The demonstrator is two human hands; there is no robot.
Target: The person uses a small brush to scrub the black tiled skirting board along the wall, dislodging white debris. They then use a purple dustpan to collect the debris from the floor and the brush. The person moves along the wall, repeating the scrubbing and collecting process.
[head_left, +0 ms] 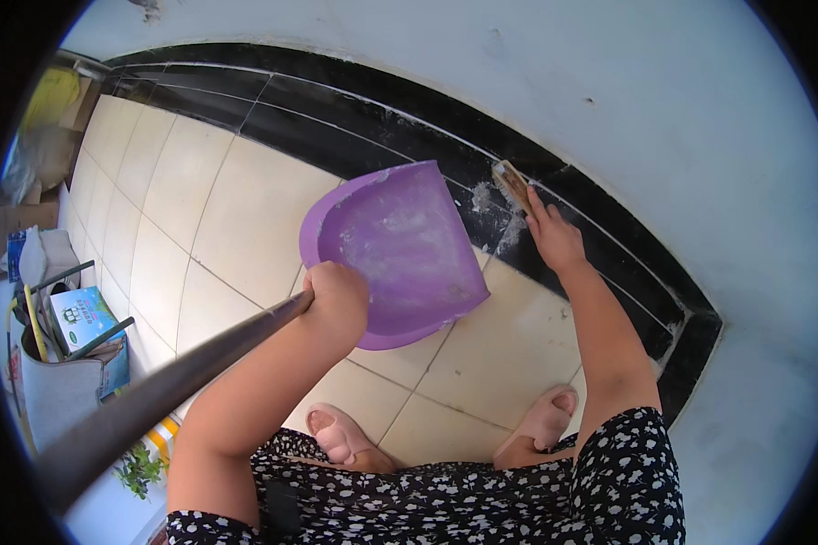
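Slanting up from the lower left, a dark pole runs closest to the camera and ends at the person's left hand, which is curled into a fist around it. Just beyond that fist sits a purple dustpan, its rounded back toward the left and its straight open edge facing right, toward the black tiles along the foot of the wall. Pale smears and dust coat the pan's inside. The right hand reaches forward with its fingers closed on the near end of a small brush, which is tilted over the black tiles to the right of the pan and apart from it. White residue marks the tiles just beside the brush. Cream floor tiles spread beneath the pan and under the person's pink slippers, below which hangs a black dress with white flowers. At far left, a grey bag holds a blue-and-white box, with a green plant nearby.
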